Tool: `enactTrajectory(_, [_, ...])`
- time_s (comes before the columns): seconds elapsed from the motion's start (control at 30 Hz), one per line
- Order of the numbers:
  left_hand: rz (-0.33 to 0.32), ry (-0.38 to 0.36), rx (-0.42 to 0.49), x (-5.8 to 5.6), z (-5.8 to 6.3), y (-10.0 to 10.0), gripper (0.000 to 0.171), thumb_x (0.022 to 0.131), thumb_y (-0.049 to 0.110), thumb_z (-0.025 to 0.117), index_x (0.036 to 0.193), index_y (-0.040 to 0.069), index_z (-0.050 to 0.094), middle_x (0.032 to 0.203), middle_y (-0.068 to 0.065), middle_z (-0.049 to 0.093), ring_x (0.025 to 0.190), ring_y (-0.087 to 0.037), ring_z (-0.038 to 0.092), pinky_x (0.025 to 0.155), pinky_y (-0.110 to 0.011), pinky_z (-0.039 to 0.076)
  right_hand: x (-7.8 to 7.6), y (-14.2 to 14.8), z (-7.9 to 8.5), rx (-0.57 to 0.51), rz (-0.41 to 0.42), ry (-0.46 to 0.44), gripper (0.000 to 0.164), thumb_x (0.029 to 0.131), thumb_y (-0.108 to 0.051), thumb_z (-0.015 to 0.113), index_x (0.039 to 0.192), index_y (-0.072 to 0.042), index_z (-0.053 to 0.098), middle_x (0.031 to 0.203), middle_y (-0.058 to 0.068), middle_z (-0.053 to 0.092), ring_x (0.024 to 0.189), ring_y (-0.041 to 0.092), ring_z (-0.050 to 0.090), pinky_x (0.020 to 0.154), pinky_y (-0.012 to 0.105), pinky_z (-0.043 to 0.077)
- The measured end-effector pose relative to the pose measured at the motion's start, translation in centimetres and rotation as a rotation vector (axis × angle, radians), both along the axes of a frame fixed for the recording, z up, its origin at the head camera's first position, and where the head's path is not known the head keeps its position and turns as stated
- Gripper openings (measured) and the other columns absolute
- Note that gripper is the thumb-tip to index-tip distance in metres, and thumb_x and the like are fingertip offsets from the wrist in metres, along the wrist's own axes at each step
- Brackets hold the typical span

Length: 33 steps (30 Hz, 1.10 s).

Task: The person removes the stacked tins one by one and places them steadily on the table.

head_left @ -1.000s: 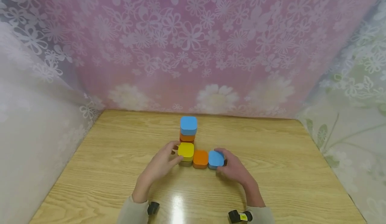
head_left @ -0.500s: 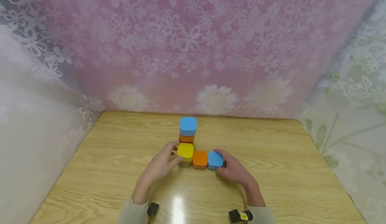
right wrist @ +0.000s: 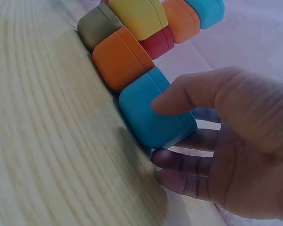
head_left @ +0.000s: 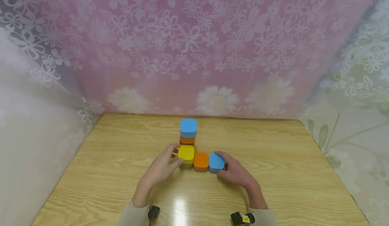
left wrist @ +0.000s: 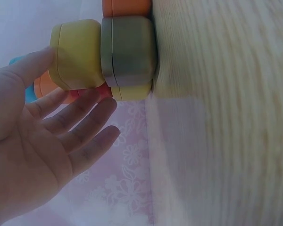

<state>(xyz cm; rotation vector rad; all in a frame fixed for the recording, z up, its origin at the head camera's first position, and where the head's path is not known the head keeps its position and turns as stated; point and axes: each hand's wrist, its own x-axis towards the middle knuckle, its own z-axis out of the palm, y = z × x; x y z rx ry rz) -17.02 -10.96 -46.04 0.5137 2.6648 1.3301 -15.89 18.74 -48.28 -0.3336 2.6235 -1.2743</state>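
Observation:
My left hand (head_left: 162,165) holds a yellow rounded block (head_left: 186,152) between its thumb and index finger, while its other fingers reach loosely past it in the left wrist view. Directly below the yellow block sits an olive-green block (left wrist: 132,52). An orange block (head_left: 201,161) stands on the table just right of the olive one. At the row's right end is a blue block (right wrist: 148,108); my right hand (head_left: 235,170) grips it, thumb on the near face and fingers around the far side.
Behind the yellow block rises a stack with a blue block (head_left: 188,128) on top, an orange block (right wrist: 181,21) under it and a red block (right wrist: 157,43) lower down. A pale yellow block (left wrist: 134,92) shows at its base. Floral curtains (head_left: 188,50) surround the wooden table (head_left: 261,138).

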Motion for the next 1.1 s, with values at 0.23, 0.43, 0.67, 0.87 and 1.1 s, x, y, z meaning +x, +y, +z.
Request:
enactTrajectory(0.23, [0.013, 0.004, 0.006, 0.12, 0.04, 0.03, 0.054, 0.098, 0.027, 0.064, 0.145, 0.011, 0.043, 0.131, -0.010, 0.058, 0.116, -0.030, 0.058, 0.095, -0.045, 0.051, 0.00, -0.14, -0.23, 0.006, 0.001, 0.013, 0.069, 0.084, 0.000, 0.068, 0.148, -0.005, 0.042, 0.148, 0.015, 0.046, 0.121, 0.028, 0.051, 0.106, 0.055, 0.042])
enactTrajectory(0.43, [0.014, 0.006, 0.005, 0.27, -0.06, 0.00, 0.054, 0.099, 0.027, 0.063, 0.145, 0.010, 0.043, 0.131, -0.011, 0.058, 0.116, -0.030, 0.058, 0.094, -0.045, 0.052, -0.06, -0.17, -0.48, 0.014, 0.006, 0.008, 0.069, 0.086, -0.002, 0.069, 0.149, -0.007, 0.041, 0.149, 0.013, 0.045, 0.124, 0.028, 0.050, 0.108, 0.054, 0.041])
enactTrajectory(0.67, [0.003, 0.009, 0.008, 0.28, 0.03, 0.10, 0.054, 0.099, 0.028, 0.063, 0.146, 0.009, 0.043, 0.131, -0.010, 0.058, 0.115, -0.029, 0.059, 0.095, -0.046, 0.051, 0.15, -0.05, -0.14, -0.005, 0.003, 0.011, 0.070, 0.083, -0.002, 0.073, 0.147, -0.006, 0.044, 0.146, 0.015, 0.048, 0.120, 0.029, 0.052, 0.103, 0.055, 0.044])
enactTrajectory(0.87, [0.004, 0.003, 0.007, 0.26, -0.12, 0.04, 0.054, 0.099, 0.030, 0.063, 0.146, 0.011, 0.043, 0.131, -0.010, 0.058, 0.115, -0.029, 0.059, 0.095, -0.046, 0.051, 0.18, 0.04, -0.13, -0.012, 0.011, 0.005, 0.071, 0.082, -0.002, 0.074, 0.146, -0.007, 0.044, 0.146, 0.016, 0.048, 0.119, 0.029, 0.052, 0.102, 0.054, 0.045])
enactTrajectory(1.1, [0.005, 0.008, 0.012, 0.29, -0.12, 0.01, 0.053, 0.099, 0.030, 0.063, 0.145, 0.012, 0.043, 0.130, -0.009, 0.058, 0.115, -0.028, 0.059, 0.095, -0.046, 0.051, 0.15, -0.03, -0.36, -0.007, 0.002, 0.003, 0.070, 0.084, -0.003, 0.073, 0.147, -0.007, 0.043, 0.146, 0.015, 0.048, 0.121, 0.029, 0.052, 0.104, 0.056, 0.043])
